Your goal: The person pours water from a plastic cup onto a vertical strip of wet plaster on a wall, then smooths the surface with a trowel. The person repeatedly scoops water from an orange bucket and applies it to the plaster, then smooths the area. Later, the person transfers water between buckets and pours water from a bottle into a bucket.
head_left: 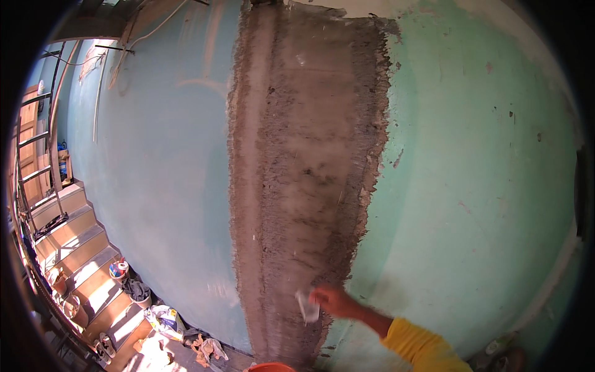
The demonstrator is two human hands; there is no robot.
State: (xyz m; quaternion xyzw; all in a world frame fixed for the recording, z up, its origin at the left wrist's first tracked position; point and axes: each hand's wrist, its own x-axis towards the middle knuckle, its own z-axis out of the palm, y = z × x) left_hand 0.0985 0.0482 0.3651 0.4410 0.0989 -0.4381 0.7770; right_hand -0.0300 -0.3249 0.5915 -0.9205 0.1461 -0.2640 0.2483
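My right hand (333, 302) comes in from the lower right in a yellow sleeve (418, 344). Its fingers are closed on a pale, greyish-white tool (307, 307), held low in front of the wall. Blur hides its exact kind, and I cannot tell if it touches the surface. Behind it runs a tall strip of bare brown-grey cement (310, 142) with rough, chipped edges and darker, damp-looking patches. Below the hand, the rim of an orange-red bucket (271, 367) shows at the bottom edge. My left hand is out of sight.
Blue-painted wall (167, 167) borders the strip on the left, green-painted wall (465, 173) on the right. Tiled stairs (93, 266) climb at far left beside a dark metal railing (34, 139). Pots, shoes, a plastic sack (166, 320) and crumpled scraps (209, 350) lie low left.
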